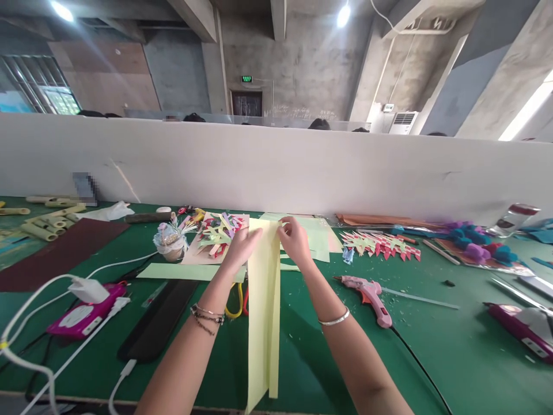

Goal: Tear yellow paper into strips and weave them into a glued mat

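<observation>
the long yellow paper (259, 311) hangs down over the middle of the counter (410, 351), with its top up by 12 o'clock and its bottom at 6. it looks part done: there is a long fold down its right side, but lower down the layers hang apart, so i think the fold is not pressed flat all the way yet. the left hand (244, 245) pinches the top at 11 o'clock, thumb on the front. the right hand (294, 241) pinches the top corner at 1 o'clock. so the fingers of both hands are closed on the paper, and most of it hangs below them. from the paper, the yellow-handled scissors (234, 304) are just beside it at 9 o'clock, and the pink glue gun (365, 290) is at 3.
</observation>
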Available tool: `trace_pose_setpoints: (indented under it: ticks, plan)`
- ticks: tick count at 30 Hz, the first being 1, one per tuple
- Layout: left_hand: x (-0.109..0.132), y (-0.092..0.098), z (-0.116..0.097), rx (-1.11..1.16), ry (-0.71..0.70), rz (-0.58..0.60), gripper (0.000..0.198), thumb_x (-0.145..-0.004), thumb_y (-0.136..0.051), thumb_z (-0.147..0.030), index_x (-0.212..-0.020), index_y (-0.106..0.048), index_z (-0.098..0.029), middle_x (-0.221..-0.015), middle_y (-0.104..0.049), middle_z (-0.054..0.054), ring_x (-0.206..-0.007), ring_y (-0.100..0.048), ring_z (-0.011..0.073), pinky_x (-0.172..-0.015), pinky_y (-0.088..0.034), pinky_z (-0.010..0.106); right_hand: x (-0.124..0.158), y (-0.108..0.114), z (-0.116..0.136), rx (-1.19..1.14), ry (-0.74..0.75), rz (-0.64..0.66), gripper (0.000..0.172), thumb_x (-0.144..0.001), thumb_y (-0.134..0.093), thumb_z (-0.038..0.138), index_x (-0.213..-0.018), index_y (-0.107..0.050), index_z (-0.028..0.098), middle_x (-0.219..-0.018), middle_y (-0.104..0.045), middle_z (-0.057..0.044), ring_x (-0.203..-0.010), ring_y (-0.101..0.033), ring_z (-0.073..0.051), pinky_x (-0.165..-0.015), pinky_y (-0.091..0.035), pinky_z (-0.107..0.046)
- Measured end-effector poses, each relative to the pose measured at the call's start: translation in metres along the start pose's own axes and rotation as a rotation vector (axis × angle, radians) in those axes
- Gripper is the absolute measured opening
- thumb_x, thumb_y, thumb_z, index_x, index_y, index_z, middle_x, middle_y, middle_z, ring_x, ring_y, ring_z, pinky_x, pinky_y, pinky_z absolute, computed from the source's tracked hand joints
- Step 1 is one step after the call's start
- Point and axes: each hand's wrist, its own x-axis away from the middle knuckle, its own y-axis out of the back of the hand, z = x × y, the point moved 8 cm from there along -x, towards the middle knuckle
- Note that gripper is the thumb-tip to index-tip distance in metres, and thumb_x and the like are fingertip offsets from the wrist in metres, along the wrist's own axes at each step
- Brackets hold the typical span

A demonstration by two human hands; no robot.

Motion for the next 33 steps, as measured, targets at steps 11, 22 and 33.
trace_pose_setpoints:
  ticks: [11, 22, 33]
  plan:
    - [-0.021, -0.021, -0.04, -0.391, -0.446, -0.006, 0.027, -0.08, -0.048, -0.023, -0.103, -0.061, -0.021, -0.11, -0.06, 0.006, -0.103, -0.054, 0.0222, -0.089, -0.042, 0.033, -0.007, 0.0, -0.007, -0.178, -0.013, 0.138, 0.027, -0.079, -0.045, 0.04, -0.061, -0.042, 0.019, -0.049, -0.038, 0.006, -0.043, -0.04, -0.007, -0.043, -0.032, -0.02]
    - [-0.013, -0.032, -0.042, -0.276, -0.443, 0.192, 0.027, -0.086, -0.04, -0.039, -0.074, -0.053, -0.02, -0.061, -0.052, -0.003, -0.056, -0.047, 0.0128, -0.053, -0.033, 0.023, -0.006, 0.004, -0.001, -0.232, -0.031, 0.197, 0.031, -0.078, -0.047, 0.043, -0.059, -0.043, 0.019, -0.047, -0.038, 0.007, -0.039, -0.042, -0.007, -0.038, -0.037, -0.02]
    - [-0.019, -0.032, -0.032, -0.079, -0.41, 0.168, 0.036, -0.083, -0.043, -0.042, -0.057, -0.032, -0.019, -0.054, -0.024, -0.005, -0.051, -0.028, 0.0099, -0.049, -0.02, 0.023, -0.001, -0.01, -0.007, -0.308, -0.123, 0.338, 0.029, -0.078, -0.047, 0.043, -0.062, -0.047, 0.018, -0.047, -0.047, 0.005, -0.037, -0.047, -0.008, -0.038, -0.04, -0.02]
